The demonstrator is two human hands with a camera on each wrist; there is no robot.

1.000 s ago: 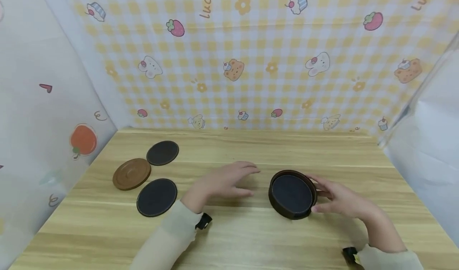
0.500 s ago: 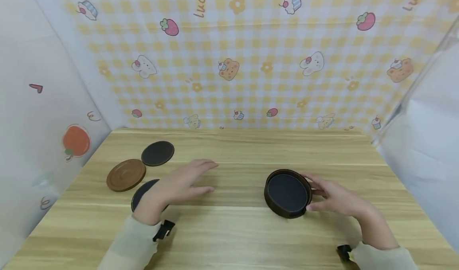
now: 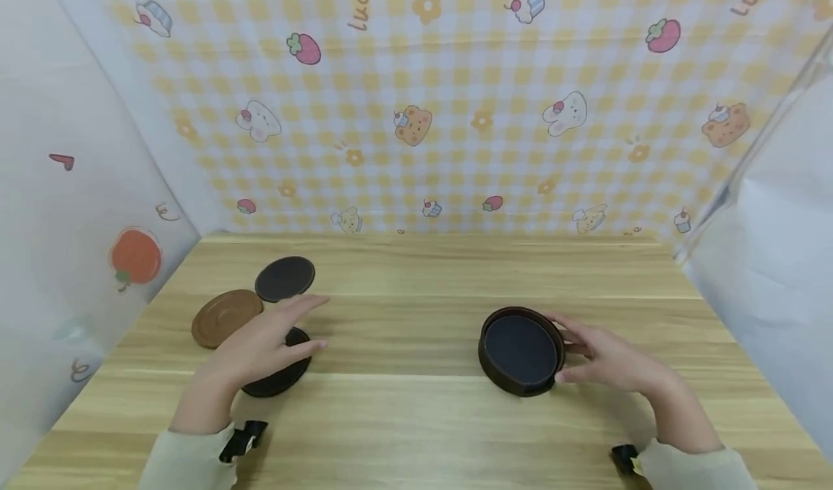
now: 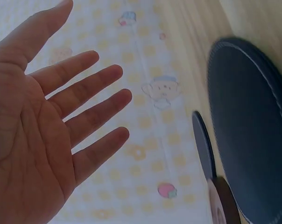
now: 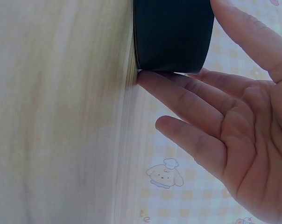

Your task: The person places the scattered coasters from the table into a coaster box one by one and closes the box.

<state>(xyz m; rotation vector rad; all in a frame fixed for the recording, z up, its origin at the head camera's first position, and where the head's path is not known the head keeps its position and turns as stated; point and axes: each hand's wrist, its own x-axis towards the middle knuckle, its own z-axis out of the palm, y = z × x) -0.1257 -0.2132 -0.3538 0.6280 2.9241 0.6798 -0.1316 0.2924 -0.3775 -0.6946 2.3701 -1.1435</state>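
My left hand (image 3: 257, 345) hovers palm inward over the near black round coaster (image 3: 276, 383), hiding part of it. Its fingers are spread and hold nothing; in the left wrist view the coaster's stitched edge faces the palm. A brown round disc with a ringed centre (image 3: 218, 320) and a second black coaster (image 3: 285, 279) lie just beyond. On the right, a round dark brown coaster holder (image 3: 500, 376) stands on the table with a black coaster (image 3: 520, 349) inside. My right hand (image 3: 608, 360) touches the holder's right side with extended fingers and thumb.
The wooden table (image 3: 403, 432) meets a yellow checked cloth (image 3: 449, 165) at its back edge. White sheets hang at the left (image 3: 84, 259) and right (image 3: 787, 259). Black wrist straps show at both sleeves.
My left hand has moved from the middle of the table left to the near black coaster, still spread. The right hand stays at the holder. The view has shifted slightly.
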